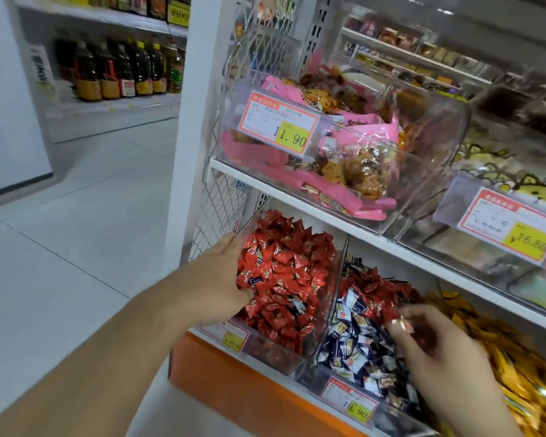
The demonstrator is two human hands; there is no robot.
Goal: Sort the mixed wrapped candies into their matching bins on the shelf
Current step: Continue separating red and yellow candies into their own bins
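Left hand (224, 272) in red candies (284, 279), right hand (435, 339) pinching one candy (402, 323)

A pale grey tiled floor (85, 209) is seen, bounded at the left by a plain white wall (10, 99). Dark bottles with yellow caps (120, 70) are ranged on a white background shelf (108, 104) beyond.

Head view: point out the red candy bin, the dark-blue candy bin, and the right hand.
red candy bin (334, 272), head view, clear right wall.
dark-blue candy bin (401, 419), head view, clear front wall.
right hand (438, 345), head view, back of hand.
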